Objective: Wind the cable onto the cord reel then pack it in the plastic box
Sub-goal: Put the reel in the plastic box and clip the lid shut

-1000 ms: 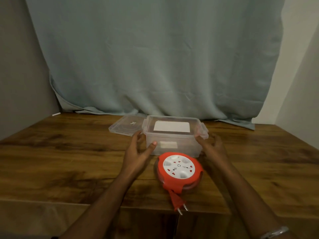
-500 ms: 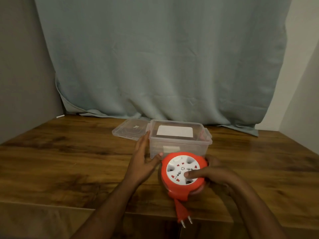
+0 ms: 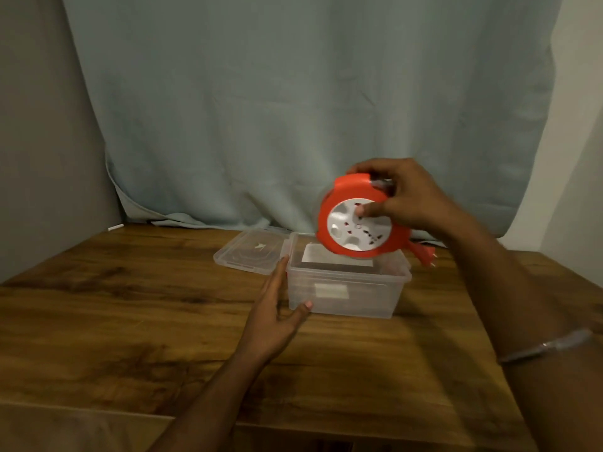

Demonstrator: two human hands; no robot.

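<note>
My right hand (image 3: 414, 203) grips the cord reel (image 3: 355, 220) above the open plastic box (image 3: 346, 288); my left hand (image 3: 274, 318), fingers straight, touches its left wall.

A plain room in a home, by the look of it: a wood-grain laminate tabletop (image 3: 130, 321) stands in a corner, a pale blue-grey fabric curtain (image 3: 293, 109) hangs behind the tabletop, and bare painted walls (image 3: 32, 141) flank that curtain.

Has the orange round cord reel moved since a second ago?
Yes. The orange round cord reel has gone from the wooden table up over the clear plastic box, gripped by the right hand.
</note>
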